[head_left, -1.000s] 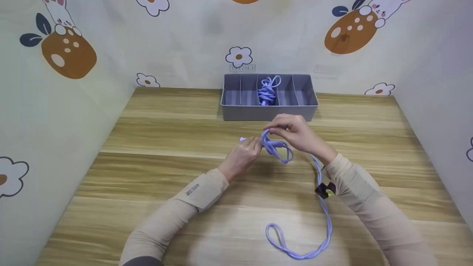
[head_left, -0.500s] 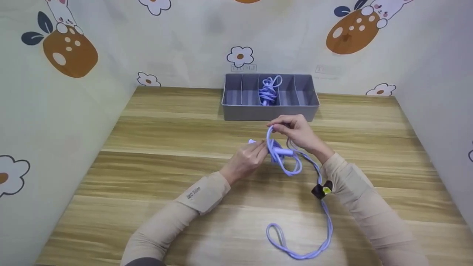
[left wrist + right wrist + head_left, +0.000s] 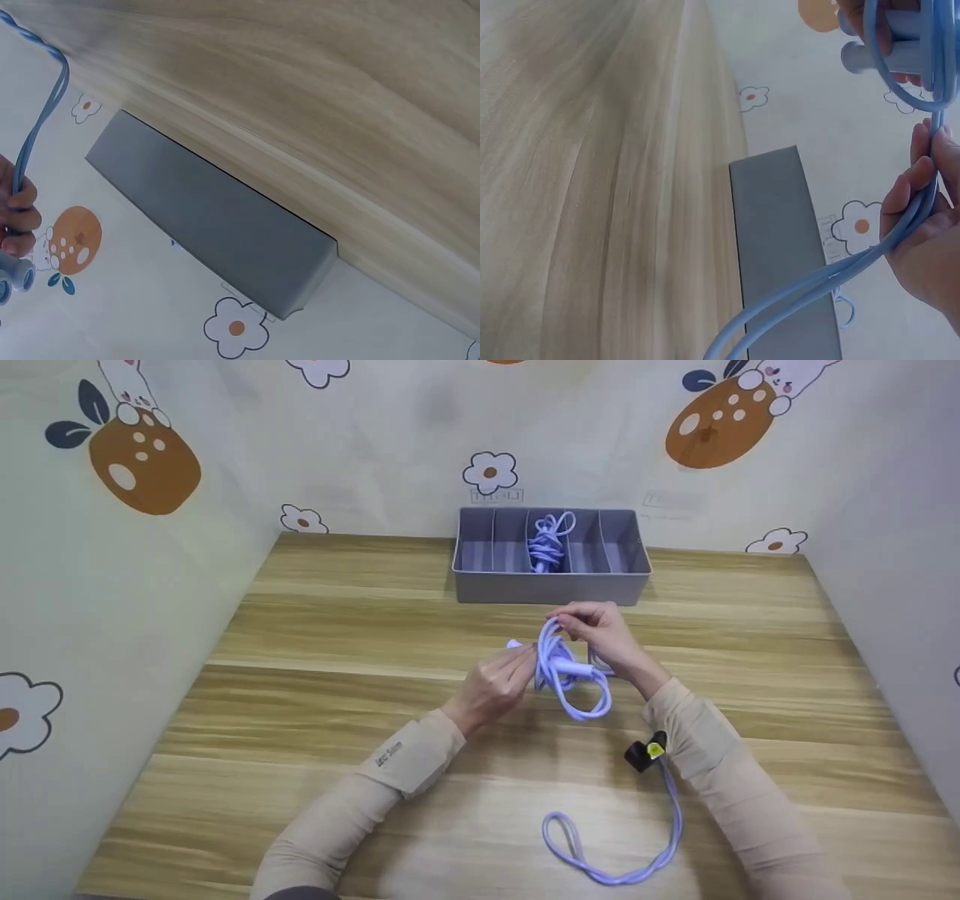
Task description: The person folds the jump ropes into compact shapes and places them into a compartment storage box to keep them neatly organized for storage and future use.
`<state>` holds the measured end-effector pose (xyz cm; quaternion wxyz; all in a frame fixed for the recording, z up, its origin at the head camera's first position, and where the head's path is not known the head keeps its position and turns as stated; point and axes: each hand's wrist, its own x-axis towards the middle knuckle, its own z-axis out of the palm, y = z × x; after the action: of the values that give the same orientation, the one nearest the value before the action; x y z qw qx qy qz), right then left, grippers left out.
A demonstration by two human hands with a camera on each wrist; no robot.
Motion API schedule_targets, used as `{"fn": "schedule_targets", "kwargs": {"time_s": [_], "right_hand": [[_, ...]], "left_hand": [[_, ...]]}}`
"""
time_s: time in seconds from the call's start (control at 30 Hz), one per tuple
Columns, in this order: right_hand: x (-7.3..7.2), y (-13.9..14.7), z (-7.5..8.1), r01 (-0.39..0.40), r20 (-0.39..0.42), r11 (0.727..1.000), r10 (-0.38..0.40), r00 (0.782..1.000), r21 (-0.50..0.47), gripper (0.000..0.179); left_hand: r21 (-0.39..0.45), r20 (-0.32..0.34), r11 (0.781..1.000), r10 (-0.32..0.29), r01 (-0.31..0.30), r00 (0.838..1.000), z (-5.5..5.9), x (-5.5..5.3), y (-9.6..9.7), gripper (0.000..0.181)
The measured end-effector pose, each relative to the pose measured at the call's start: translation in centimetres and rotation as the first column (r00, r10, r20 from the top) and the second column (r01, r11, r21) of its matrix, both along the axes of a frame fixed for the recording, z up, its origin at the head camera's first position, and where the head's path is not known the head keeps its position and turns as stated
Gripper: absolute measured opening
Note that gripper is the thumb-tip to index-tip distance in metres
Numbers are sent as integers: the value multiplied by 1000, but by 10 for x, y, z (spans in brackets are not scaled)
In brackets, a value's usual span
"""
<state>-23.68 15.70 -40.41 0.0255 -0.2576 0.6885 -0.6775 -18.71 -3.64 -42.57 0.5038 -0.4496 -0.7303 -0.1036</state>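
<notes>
Both the left fingers [image 3: 519, 661] and right fingers [image 3: 586, 610] grip the blue rope [image 3: 573, 667], coiled beside them.

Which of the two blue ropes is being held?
The blue rope in front of the grey box, held by the left hand and right hand, with a loose length trailing; the other rope is bundled inside the box.

Rope [image 3: 553, 649], periwinkle blue, between the fingers [image 3: 514, 666]; divided box [image 3: 551, 588], plain grey, beyond them; tabletop [image 3: 337, 660], streaked yellow-brown woodgrain, beneath them; backdrop [image 3: 375, 457], off-white, printed orange-brown fruit, white flowers, farthest from them.
</notes>
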Motion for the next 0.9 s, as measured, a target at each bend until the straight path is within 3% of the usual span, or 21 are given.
{"fn": "schedule_targets", "kwargs": {"time_s": [0.1, 0.2, 0.27, 0.37, 0.57, 0.77, 0.9], "right_hand": [[0, 3, -3, 43, 54, 999, -43, 998, -15, 21], [1, 5, -8, 103, 155, 994, -98, 983, -24, 17], [3, 5, -11, 115, 203, 993, -111, 973, -7, 24], [6, 5, -14, 99, 210, 994, -106, 972, 43, 28], [6, 10, -19, 123, 256, 989, -141, 956, 84, 23], [4, 14, -19, 127, 301, 985, -158, 941, 120, 23], [8, 16, -19, 139, 315, 980, -178, 932, 143, 19]], "left_hand": [[114, 66, 993, -24, 17, 998, 0, -2, -2, 16], [233, 150, 972, -17, -19, 988, 2, -4, -3, 21], [304, 223, 951, -22, -48, 974, 3, -5, -5, 25], [376, 320, 921, -23, -104, 947, 4, -9, -6, 30], [471, 510, 836, 4, -283, 860, 7, -20, -10, 18], [444, 620, 785, 80, -433, 781, 12, -34, -18, 12], [406, 699, 747, 118, -527, 706, 16, -44, -26, 7]]}}
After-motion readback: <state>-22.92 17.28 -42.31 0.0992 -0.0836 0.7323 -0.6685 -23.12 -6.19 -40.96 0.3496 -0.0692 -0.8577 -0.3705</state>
